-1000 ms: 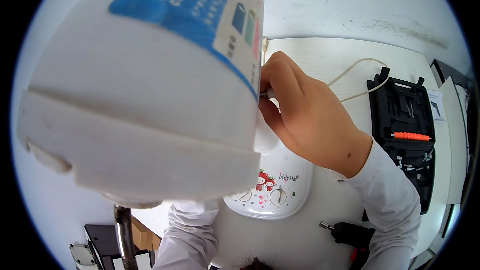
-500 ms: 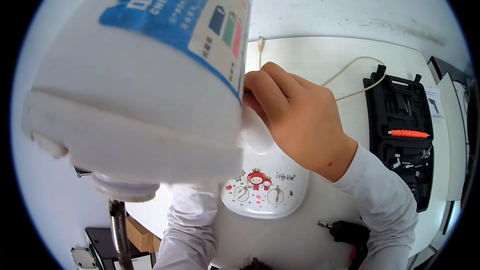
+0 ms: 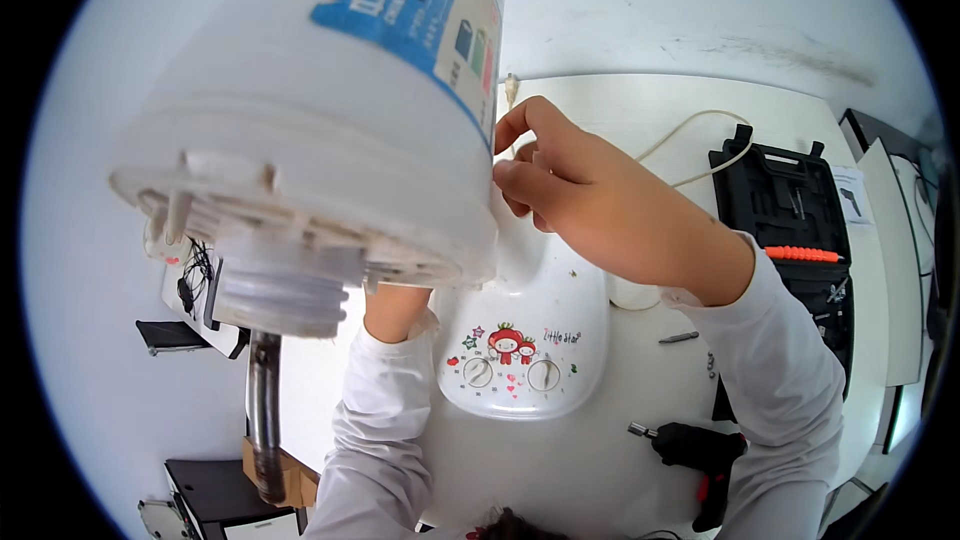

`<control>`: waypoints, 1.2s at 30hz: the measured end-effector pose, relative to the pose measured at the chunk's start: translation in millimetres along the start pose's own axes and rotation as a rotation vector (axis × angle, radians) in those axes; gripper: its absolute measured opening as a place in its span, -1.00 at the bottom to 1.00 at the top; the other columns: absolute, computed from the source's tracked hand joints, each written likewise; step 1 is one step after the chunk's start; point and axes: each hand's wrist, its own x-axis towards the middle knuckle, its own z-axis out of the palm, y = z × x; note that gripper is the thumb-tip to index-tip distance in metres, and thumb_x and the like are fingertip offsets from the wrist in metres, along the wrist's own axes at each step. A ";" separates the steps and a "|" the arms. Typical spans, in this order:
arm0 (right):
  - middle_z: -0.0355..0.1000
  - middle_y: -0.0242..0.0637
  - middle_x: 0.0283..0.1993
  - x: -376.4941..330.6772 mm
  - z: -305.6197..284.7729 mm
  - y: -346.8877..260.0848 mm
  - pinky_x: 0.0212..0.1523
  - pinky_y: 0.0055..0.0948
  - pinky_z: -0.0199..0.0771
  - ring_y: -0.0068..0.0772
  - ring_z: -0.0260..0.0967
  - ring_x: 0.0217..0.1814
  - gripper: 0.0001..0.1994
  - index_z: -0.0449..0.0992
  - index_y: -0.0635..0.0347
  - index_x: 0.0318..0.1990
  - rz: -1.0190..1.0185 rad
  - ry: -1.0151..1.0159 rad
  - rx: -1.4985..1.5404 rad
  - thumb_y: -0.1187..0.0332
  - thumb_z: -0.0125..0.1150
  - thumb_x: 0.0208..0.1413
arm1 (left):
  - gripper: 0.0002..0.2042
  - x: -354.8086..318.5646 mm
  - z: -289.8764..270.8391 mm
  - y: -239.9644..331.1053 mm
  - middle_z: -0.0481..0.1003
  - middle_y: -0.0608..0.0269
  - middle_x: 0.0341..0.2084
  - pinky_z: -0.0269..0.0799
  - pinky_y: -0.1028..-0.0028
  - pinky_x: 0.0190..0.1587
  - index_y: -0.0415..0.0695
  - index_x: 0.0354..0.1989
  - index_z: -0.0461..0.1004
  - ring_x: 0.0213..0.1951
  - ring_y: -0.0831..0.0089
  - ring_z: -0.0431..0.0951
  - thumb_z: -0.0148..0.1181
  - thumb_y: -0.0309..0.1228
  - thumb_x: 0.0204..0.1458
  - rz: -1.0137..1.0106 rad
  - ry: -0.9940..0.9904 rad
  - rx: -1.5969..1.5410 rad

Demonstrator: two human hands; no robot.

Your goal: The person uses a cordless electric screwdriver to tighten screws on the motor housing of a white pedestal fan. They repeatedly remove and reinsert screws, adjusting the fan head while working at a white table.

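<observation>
The white motor housing [image 3: 330, 110] of an electric fan fills the upper left, close to me, with a blue label on its side. A threaded white collar [image 3: 285, 290] and a metal shaft [image 3: 264, 410] stick out of its front. My right hand [image 3: 565, 165] is at the housing's right side, fingers bent, thumb and index by its edge; what lies between the fingertips is hidden. My left hand [image 3: 395, 312] reaches up behind the housing, only its wrist end showing, fingers hidden. Below stands the white fan base [image 3: 560, 340] with two knobs and cartoon tomato figures.
A black tool case [image 3: 785, 190] lies open at right, holding an orange flexible shaft [image 3: 802, 254] and small metal parts. A black electric screwdriver [image 3: 695, 445] lies near the front, with a loose bit [image 3: 679, 338] beyond it. A pale power cord [image 3: 700, 118] loops across the white table [image 3: 590, 475].
The housing now shows more of its ribbed front and collar threads. My right hand's thumb and index have spread apart a little. More of my left wrist shows, and the view has shifted slightly.
</observation>
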 end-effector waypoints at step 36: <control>0.38 -0.34 -0.18 -11.6 4.6 38.3 -0.12 -0.50 0.39 -0.56 0.35 -0.28 -0.60 0.24 0.24 0.14 -0.004 -0.196 1.028 0.21 -0.06 0.23 | -0.36 -7.3 -0.2 2.0 0.37 0.18 -0.01 0.25 0.35 0.09 -0.20 0.10 0.25 0.04 0.32 0.34 0.40 -0.32 -0.19 -0.020 0.016 -0.078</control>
